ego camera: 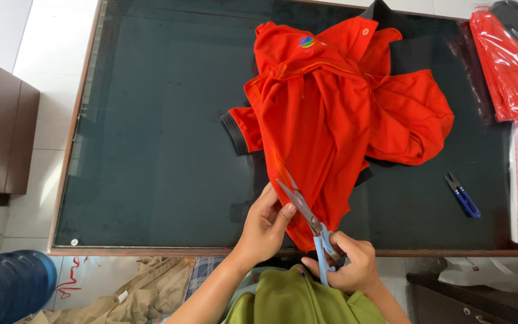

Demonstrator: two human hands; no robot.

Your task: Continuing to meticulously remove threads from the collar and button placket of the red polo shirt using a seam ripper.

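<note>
Now: Scissors at the Shirt's Hem

Your right hand (349, 267) grips blue-handled scissors (307, 219), blades open at the red shirt (325, 114) spread on the dark glass-topped table (151, 150). Your left hand (265, 225) pinches its hem. Small blue snips (463, 195) lie right; pale floor tiles (49, 36) surround everything.

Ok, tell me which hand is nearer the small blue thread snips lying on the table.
Right. The right hand grips the blue-handled scissors at the table's near edge, left of the snips. The left hand pinches the red shirt hem farther left.
</note>
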